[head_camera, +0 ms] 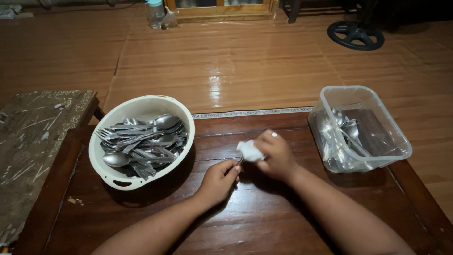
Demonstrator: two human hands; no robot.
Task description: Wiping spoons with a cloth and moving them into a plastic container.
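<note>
cutlery piece (240, 161), thin and mostly hidden, sits low over the wooden counter (264, 217) between both hands. left hand (218, 180) fingers clamp its handle to steady it; right hand (276, 153) fingers pinch a white cloth (250, 150) around its other end. white bowl (144, 141) of spoons and forks sits left, clear tub (361, 127) of cutlery right, both within reach.

A small piece of metal cutlery (239, 161) lies low over the dark wooden table, near its middle, its handle closed in the left hand (218, 181). Only a short silvery stretch shows. A crumpled white cloth (250, 151), pinched in the right hand (276, 155), wraps its far end, so its kind cannot be told.
</note>
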